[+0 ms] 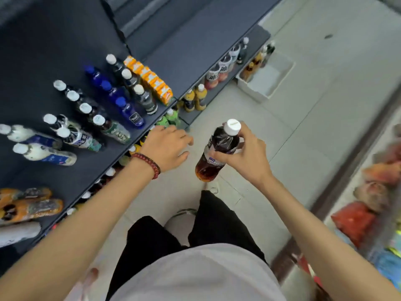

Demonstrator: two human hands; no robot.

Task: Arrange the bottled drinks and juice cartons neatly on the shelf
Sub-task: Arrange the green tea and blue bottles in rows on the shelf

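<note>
I have the dark tea bottle (219, 148) in my right hand (245, 157), fingers and thumb wrapped round its shoulder just under the white cap. It hangs out over the floor (303, 127), clear of the shelf (91, 174), which lies to my left. Its long axis runs nearly upright, cap towards me and base tipped down and to the left. My left hand (167, 146) is empty, with the fingers spread and relaxed. It sits right at the shelf's front edge, between the bottle and the shelf, so it is the nearer hand to the shelf, but it also lies in the path I would carry the bottle along. The rows run back from the front edge: white-capped dark bottles (138, 92) just beside the orange cartons (149, 80), with blue bottles (115, 94) on their other side. I judge the held bottle belongs with the dark row. There is bare shelf along the front edge nearer me, and more behind the rows.
</note>
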